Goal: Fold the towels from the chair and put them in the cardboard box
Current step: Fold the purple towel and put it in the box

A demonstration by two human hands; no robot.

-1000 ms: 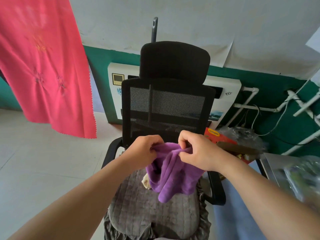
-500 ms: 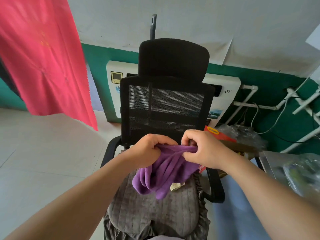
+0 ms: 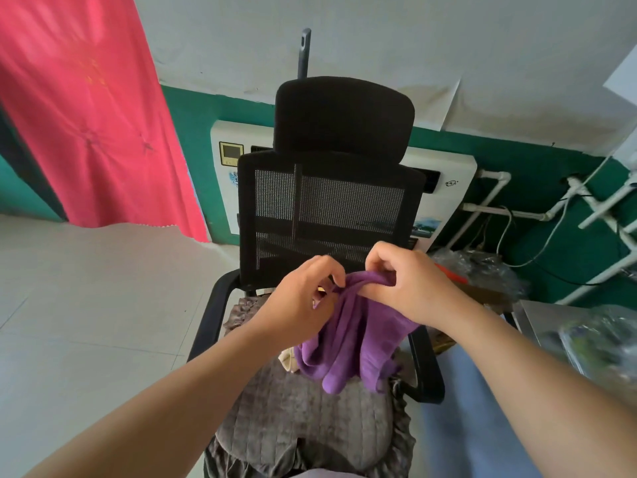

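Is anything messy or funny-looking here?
A bit. The purple towel is bunched up, not folded; the left hand and right hand pinch its top edge while it hangs in crumpled folds over the chair. A cream cloth peeks out beneath it. The grey seat cushion looks rumpled at its edges.

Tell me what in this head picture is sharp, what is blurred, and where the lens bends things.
Head view: the hands, left and right, the purple towel they pinch and the chair's mesh back are sharp; the plastic bag at the right edge is smeared; the wide lens curves the white pipes and stretches the forearms; soft daylight, no harsh glare.
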